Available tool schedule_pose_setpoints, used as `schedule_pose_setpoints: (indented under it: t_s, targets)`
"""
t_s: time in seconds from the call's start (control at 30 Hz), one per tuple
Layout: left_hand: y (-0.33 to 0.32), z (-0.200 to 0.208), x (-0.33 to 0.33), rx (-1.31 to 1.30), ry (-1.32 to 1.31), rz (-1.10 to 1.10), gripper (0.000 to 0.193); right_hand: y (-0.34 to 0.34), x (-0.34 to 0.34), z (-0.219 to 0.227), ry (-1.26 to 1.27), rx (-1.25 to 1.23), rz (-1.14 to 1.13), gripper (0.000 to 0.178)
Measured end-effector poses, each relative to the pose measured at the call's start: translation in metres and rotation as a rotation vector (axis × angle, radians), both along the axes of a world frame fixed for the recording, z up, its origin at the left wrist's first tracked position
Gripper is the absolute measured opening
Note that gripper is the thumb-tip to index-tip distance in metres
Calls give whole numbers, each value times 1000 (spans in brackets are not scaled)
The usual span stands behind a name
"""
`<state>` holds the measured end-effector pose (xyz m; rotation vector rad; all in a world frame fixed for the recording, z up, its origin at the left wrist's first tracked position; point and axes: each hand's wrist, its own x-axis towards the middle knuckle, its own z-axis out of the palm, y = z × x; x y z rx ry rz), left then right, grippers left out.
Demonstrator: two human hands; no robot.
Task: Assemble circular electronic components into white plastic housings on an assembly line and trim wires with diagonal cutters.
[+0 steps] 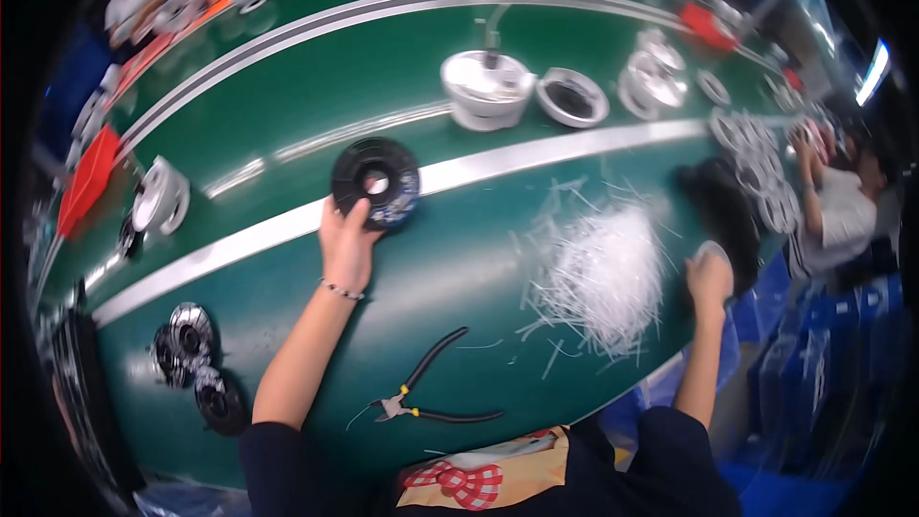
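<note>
My left hand (347, 254) grips a black round disc-shaped part (395, 155) with a hole through its centre, raised above the front edge of the green conveyor. Its rim carries bluish-white specks. At the right edge of the table, my right hand (709, 278) is closed, with something pale and rounded showing at its fingertips, too blurred to name. Beside that hand lies a dark pile (723, 206) of black items. Between my hands spreads a heap of thin white plastic strips (608, 278). Nearer to me, diagonal cutters (394, 407) with black handles lie spread apart.
Several black round parts (218, 402) lie at the left. On the conveyor (316, 86) stand a white round housing (486, 86), a white ring with a dark inside (572, 98) and a red tray (88, 182). Grey rings (756, 168) are heaped at the right, near a seated person (842, 201).
</note>
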<state>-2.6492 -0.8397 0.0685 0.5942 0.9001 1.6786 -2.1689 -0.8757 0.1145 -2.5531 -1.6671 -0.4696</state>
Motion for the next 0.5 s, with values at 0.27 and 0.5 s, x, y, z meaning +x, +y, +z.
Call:
schedule_pose_setpoints:
  t_s: [0.27,0.5]
  targets:
    - [-32,6,-18,56,-14,-32,41,16,-120,70,267,383,593,11]
    - [-53,-4,-38,27,-201,14,45,22,-275,24,414,-116,1451,27]
